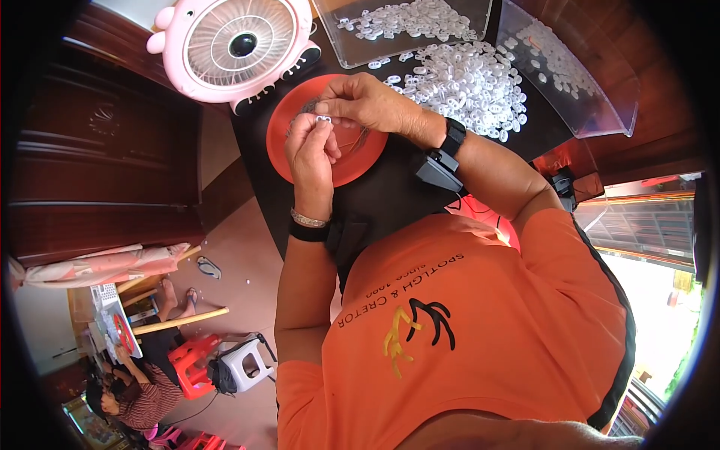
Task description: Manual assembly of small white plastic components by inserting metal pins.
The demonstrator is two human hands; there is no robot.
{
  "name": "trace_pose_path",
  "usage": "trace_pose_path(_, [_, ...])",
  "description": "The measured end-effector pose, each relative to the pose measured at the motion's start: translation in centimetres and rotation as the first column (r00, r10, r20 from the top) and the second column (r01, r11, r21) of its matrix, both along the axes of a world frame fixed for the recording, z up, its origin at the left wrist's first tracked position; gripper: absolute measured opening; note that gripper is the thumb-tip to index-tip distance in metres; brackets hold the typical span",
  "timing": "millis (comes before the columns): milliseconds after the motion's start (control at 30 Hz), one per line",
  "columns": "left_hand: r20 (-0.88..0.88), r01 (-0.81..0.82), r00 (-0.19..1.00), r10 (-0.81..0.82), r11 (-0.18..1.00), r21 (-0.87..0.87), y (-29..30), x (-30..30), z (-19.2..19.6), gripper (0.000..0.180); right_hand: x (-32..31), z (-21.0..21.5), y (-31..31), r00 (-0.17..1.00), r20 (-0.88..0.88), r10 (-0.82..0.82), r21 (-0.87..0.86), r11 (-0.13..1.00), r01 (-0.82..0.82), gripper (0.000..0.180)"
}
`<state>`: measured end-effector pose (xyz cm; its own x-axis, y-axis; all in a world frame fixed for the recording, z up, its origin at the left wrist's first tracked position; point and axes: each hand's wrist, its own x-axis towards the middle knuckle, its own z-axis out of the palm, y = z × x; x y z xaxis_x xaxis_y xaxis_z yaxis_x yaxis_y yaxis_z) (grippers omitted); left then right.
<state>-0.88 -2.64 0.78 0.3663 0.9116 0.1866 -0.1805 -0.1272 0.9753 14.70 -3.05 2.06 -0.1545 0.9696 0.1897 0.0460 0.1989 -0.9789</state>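
A small white plastic piece (323, 118) is pinched between the thumb and fingertips of my left hand (311, 154). My right hand (367, 103) is closed in a pinch right beside it, its fingertips almost at the piece. Whatever those right fingertips hold is too small or hidden to name. Both hands are over a round orange-red basin (281, 161) on the black table, with thin grey bits lying in it, partly covered by the hands. Just beyond my right wrist spreads a large heap of small white oval pieces (472, 86).
A pink fan (241, 46) stands at the back left. Two clear plastic trays, one behind the heap (360, 52) and one tilted at the right (611, 105), hold more white pieces. At lower left, another person (154, 394) sits near red (193, 367) and white stools (247, 364).
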Motion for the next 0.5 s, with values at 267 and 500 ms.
trace_pose_path(267, [0.006, -0.015, 1.0, 0.015, 0.999, -0.038, -0.16, 0.05, 0.24, 0.015, 0.12, 0.28, -0.19, 0.999, -0.031, -0.03, 0.012, 0.999, 0.03, 0.023])
trace_pose_path(500, [0.016, -0.009, 1.0, 0.009, 0.999, -0.033, -0.25, 0.11, 0.21, 0.014, -0.03, -0.08, -0.23, 1.0, 0.017, -0.021, 0.047, 0.999, 0.02, 0.021])
